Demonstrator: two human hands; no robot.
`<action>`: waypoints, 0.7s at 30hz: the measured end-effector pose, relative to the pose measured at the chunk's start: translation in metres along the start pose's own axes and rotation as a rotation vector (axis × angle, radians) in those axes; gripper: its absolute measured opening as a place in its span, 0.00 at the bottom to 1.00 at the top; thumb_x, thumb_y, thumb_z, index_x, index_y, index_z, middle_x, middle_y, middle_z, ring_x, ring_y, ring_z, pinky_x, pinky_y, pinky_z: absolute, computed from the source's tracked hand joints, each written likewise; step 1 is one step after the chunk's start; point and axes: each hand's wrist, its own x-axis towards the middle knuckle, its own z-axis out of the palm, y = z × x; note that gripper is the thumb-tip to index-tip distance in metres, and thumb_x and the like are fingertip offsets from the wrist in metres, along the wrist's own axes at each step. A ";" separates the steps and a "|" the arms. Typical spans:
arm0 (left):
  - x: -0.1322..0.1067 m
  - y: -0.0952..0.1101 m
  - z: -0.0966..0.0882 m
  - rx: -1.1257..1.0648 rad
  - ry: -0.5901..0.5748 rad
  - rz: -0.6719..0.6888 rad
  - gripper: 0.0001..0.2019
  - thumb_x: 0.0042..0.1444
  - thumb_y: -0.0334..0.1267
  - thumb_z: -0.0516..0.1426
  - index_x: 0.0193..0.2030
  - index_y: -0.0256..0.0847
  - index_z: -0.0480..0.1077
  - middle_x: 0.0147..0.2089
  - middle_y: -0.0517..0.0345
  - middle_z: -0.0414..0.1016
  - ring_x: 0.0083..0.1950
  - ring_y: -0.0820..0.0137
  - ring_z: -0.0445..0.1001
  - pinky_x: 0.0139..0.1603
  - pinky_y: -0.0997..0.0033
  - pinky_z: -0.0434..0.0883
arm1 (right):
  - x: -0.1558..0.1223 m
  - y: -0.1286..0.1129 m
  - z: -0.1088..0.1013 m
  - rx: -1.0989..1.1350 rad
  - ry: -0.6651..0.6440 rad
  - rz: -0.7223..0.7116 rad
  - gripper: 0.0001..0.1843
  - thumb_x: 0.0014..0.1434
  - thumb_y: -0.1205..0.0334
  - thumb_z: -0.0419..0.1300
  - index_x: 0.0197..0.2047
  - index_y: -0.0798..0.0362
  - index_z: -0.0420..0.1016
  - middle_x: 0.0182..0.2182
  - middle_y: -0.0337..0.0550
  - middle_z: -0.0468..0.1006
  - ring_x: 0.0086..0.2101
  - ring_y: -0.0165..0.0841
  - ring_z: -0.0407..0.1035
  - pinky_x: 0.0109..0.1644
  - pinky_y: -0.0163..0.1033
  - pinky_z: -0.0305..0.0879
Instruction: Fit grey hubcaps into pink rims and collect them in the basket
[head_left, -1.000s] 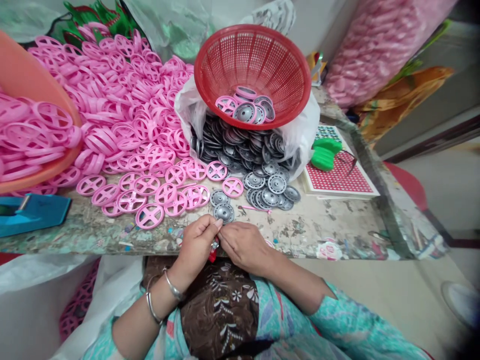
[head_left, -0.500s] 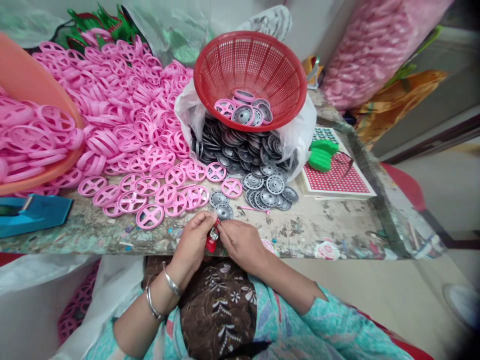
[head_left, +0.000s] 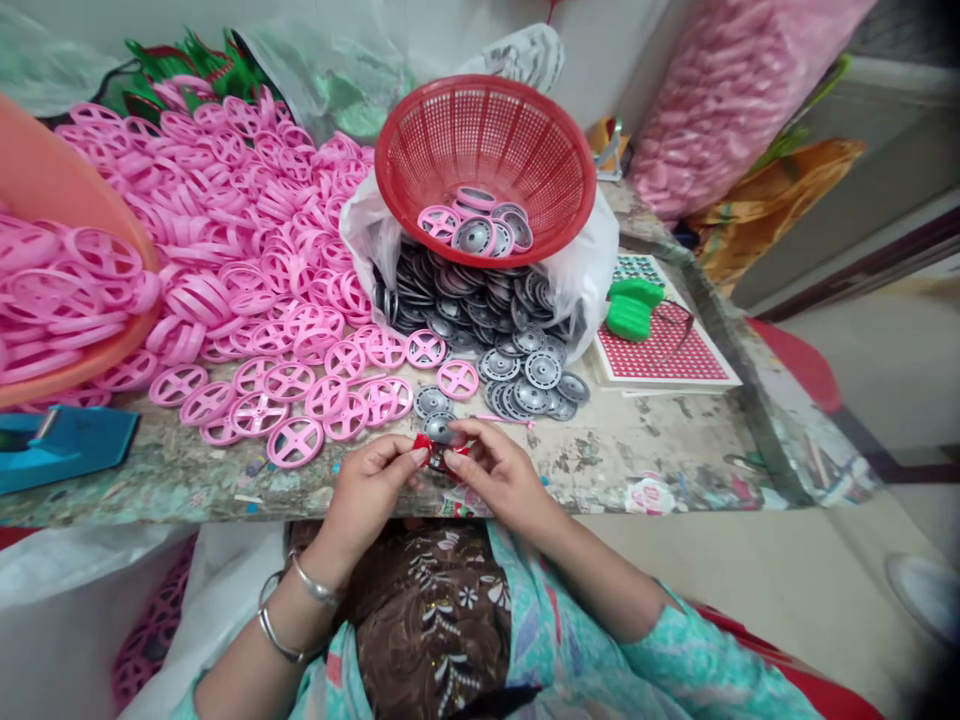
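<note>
Even, soft light covers the desk [head_left: 600,465]; the right edge stretches, blurring into black at the lower corner.

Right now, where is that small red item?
In the head view, the small red item is below and slightly left of center, held between the left hand and right hand, in front of two gray discs.

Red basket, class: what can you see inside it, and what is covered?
Inside the red basket lie several overlapping pink-rimmed grey discs, one showing pink spokes. Whatever lies beneath them is covered, so it cannot be told.
</note>
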 end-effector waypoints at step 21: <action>-0.006 0.008 0.001 0.201 -0.053 0.043 0.10 0.49 0.41 0.62 0.23 0.38 0.72 0.21 0.63 0.68 0.24 0.74 0.63 0.27 0.76 0.61 | -0.001 -0.010 0.004 -0.055 -0.277 0.019 0.14 0.62 0.52 0.54 0.34 0.55 0.70 0.27 0.36 0.67 0.29 0.27 0.61 0.34 0.33 0.58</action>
